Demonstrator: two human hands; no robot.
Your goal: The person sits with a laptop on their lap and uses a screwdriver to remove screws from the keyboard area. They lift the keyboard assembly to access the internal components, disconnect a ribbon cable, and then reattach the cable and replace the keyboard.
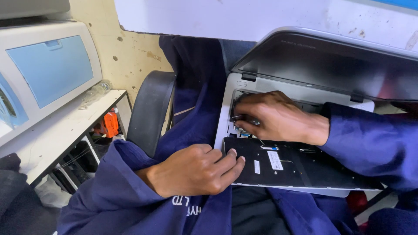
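Cramped work corner: stained cream wall [130,52] behind, a white desk [52,135] at left carrying a pale grey machine with a light-blue panel [48,69], a clear bottle [96,91] lying beside it, and something orange [109,124] on the shelf below. A black chair back [150,111] stands just left of the person's lap.

Laptop [305,87]: silver, resting on the lap over dark blue workwear, lid open and tilted back, screen dark. Keyboard panel [296,167]: lifted out of its bay and lying face down on the palm-rest area, black underside up with white labels showing. The bay above it is open, with internals partly visible.

Left hand [191,169]: grip pressed together on the left edge of the keyboard panel, thumb on top, fingers curled under or against the edge; holds it down.

Right hand [278,119]: reaches into the open bay near the left hinge side, fingers bunched around a small dark part [244,118]. Cannot tell whether it is pinched or only touched; fingertips are hidden.

Progress, as judged: keyboard already freed from the top case and flipped; whether its ribbon cable is detached cannot be seen. Work inside the bay appears to be in hand, nothing visibly removed from the chassis yet.
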